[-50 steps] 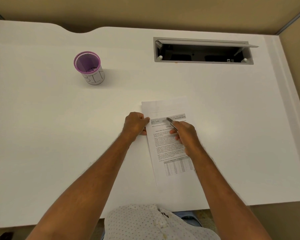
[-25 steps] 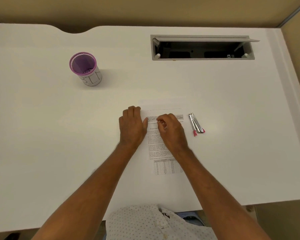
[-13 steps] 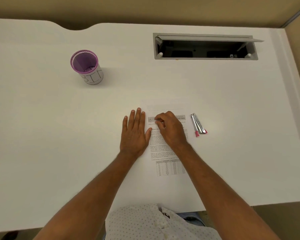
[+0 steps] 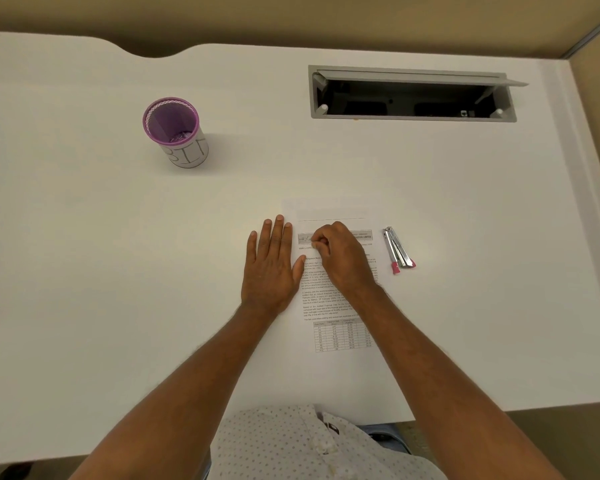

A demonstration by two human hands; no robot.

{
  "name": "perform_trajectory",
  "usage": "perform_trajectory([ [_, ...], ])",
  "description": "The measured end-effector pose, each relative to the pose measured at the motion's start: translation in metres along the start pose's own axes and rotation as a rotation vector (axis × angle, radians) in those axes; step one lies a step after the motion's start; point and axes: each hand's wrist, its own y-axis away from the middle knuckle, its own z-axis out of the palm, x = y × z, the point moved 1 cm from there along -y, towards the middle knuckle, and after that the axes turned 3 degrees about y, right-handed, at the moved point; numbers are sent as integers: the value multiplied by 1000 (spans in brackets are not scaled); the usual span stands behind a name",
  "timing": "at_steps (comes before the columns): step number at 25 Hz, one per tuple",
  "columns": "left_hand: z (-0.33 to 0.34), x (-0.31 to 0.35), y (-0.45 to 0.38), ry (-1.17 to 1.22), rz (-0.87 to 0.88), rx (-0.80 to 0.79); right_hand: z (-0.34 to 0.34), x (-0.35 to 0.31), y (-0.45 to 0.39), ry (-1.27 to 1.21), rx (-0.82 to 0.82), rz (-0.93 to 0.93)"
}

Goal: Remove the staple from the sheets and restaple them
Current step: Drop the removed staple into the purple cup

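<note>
Staple: too small to tell, under the right hand (image 4: pixel 340 258) pinching on the sheets (image 4: pixel 336 306);
Print: unreadable beside that hand

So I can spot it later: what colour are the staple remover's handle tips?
Pink, on the staple remover; head view.

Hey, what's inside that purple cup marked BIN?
Inside the purple cup, small pale scraps lie at the bottom, too small to identify. The near wall hides the rest of the floor.
</note>
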Motion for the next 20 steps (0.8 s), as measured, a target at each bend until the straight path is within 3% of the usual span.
perform_trajectory([
  [5, -6, 3, 0, 48, -1, 7, 0, -13, 4, 230, -76, -31],
  [10, -27, -5, -14, 308, -101, 133, -10, -29, -24, -47, -171, 174],
  [15, -71, -43, -54, 505, -504, 482, -15, -76, -81, -231, -154, 190],
  [18, -92, -76, -85, 617, -710, 547, -17, -125, -123, -240, -150, 75],
  [20, -104, -98, -105, 684, -756, 579, -17, -161, -151, -225, -124, -11],
])
